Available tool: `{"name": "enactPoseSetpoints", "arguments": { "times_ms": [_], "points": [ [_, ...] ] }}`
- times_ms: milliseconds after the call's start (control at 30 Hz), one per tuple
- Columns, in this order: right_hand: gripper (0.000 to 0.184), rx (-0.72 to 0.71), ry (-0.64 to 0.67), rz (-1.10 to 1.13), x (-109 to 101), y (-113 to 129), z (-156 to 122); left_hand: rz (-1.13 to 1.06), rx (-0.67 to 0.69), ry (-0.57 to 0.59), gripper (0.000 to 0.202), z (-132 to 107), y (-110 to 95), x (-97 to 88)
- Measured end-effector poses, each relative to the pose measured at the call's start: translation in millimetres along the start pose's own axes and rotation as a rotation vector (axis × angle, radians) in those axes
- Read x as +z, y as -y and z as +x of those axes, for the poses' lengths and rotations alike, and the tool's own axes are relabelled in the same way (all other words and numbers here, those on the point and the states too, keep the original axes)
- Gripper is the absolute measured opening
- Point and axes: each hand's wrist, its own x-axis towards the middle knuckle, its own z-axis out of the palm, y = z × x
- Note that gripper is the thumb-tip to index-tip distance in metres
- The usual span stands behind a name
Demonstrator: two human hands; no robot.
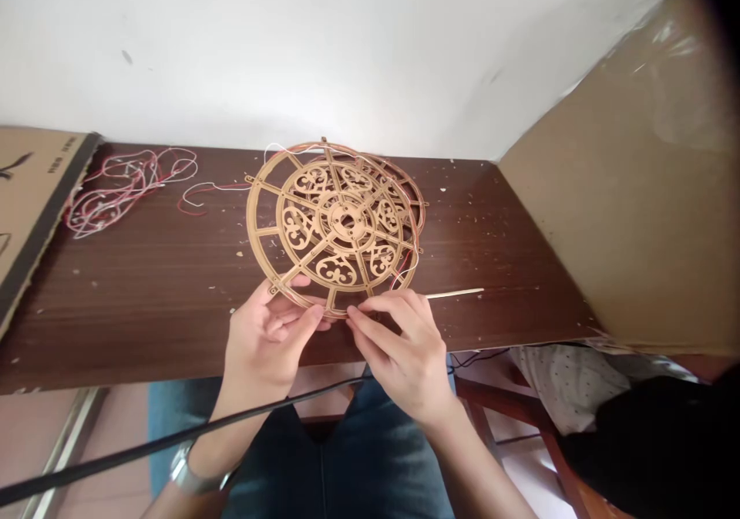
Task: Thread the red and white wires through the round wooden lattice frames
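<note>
A round golden openwork frame [335, 226] with spokes and scroll patterns stands tilted on a dark wooden table [144, 288], with red and white wires running behind it. My left hand [269, 342] grips its lower rim, thumb over the ring and fingers curled under. My right hand [398, 345] pinches at the same lower rim just right of the left hand, fingertips pressed together on something too small to make out.
A tangle of red and white wires [121, 187] lies at the table's far left beside a cardboard box [28, 203]. A large cardboard sheet [641, 195] leans at the right. A thin pale stick [456, 294] lies near the front edge. A black cable [173, 442] crosses my lap.
</note>
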Motion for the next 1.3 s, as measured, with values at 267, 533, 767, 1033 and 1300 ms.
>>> {"name": "enactPoseSetpoints", "arguments": {
  "times_ms": [267,533,767,1033,1300],
  "points": [
    [0.019,0.005,-0.061,0.013,6,1,-4,-0.013,-0.027,-0.004,0.053,0,-2,2.2],
    [0.014,0.019,-0.046,-0.012,1,0,-7,-0.017,-0.07,-0.016,0.054,-2,-1,5.8],
    [0.007,0.066,0.061,-0.049,-2,2,0,-0.007,-0.197,-0.023,0.067,2,-8,5.8],
    [0.012,0.098,0.314,-0.083,-12,2,10,0.092,-0.366,0.132,0.058,3,-20,-10.8],
    [0.01,0.045,0.241,-0.059,-13,4,10,0.041,-0.318,0.175,0.043,2,-15,-19.8]
  ]
}}
